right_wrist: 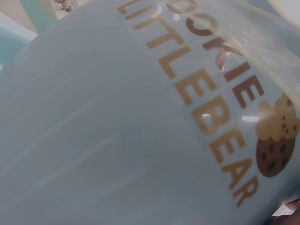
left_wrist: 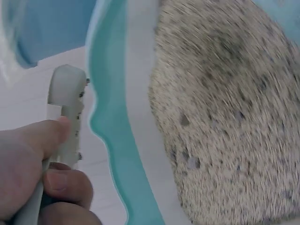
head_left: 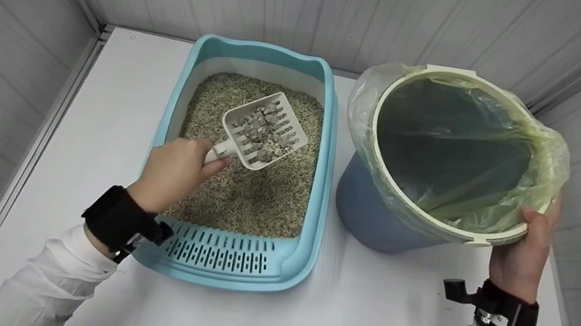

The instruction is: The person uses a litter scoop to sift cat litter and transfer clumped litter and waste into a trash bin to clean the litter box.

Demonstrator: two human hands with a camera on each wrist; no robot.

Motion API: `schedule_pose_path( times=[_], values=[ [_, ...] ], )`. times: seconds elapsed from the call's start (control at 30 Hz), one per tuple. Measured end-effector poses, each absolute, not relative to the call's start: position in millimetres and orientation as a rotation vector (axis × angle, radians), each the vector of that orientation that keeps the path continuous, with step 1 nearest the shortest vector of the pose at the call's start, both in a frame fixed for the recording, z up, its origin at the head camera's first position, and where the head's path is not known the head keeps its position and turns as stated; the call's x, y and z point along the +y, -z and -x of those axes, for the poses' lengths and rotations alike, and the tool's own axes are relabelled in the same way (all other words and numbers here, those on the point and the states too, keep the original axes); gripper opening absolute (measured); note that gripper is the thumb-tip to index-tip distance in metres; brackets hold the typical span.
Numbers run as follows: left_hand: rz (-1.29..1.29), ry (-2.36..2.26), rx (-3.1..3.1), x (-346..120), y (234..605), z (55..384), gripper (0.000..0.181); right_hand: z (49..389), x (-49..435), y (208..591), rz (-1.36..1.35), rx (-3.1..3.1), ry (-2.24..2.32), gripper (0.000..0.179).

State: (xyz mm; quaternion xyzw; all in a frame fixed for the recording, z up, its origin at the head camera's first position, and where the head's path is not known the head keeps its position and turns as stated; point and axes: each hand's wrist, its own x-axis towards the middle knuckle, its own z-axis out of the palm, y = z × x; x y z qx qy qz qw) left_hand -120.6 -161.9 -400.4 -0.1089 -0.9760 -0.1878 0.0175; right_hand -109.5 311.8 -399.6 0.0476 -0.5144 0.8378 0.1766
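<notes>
My left hand (head_left: 173, 168) grips the handle of a white slotted litter scoop (head_left: 226, 148). Grey clumps and loose grains (head_left: 258, 127) lie in the scoop, which hangs over the blue litter box (head_left: 285, 270). Cat litter (head_left: 255, 204) fills the box, with a darker patch near the middle. On the right, my right hand (head_left: 527, 253) holds the rim of a blue trash bin (head_left: 382, 212), thumb on top; its other fingers are mostly hidden. The bin leans toward that hand. A thin yellowish bag (head_left: 551, 152) lines it, folded out over the pale rim.
Box and bin stand side by side on a white table (head_left: 360, 314). Grey panel walls (head_left: 315, 4) close in the back and both sides. Brown lettering (right_wrist: 206, 108) and a bear picture (right_wrist: 276, 136) mark the bin's side in the right wrist view.
</notes>
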Motion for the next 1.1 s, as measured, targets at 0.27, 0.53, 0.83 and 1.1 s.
schedule_pose_path(
  times=[0.27,0.53,0.83,1.1],
  values=[
    [0.27,0.949,-3.251,-164.3,375.0,121.6,0.04,110.2,312.3,399.2,-0.122,-1.444,-2.386,0.065],
    [0.312,0.934,-3.313,-169.5,351.0,125.7,0.048,110.3,312.3,399.4,-0.127,-1.44,-2.39,0.065],
    [0.337,0.862,-3.329,-169.5,319.6,128.4,0.046,110.7,311.7,398.0,-0.115,-1.43,-2.394,0.066],
    [0.369,0.831,-3.328,-160.4,288.9,130.5,0.046,109.7,311.6,399.7,-0.108,-1.425,-2.388,0.064]
  ],
)
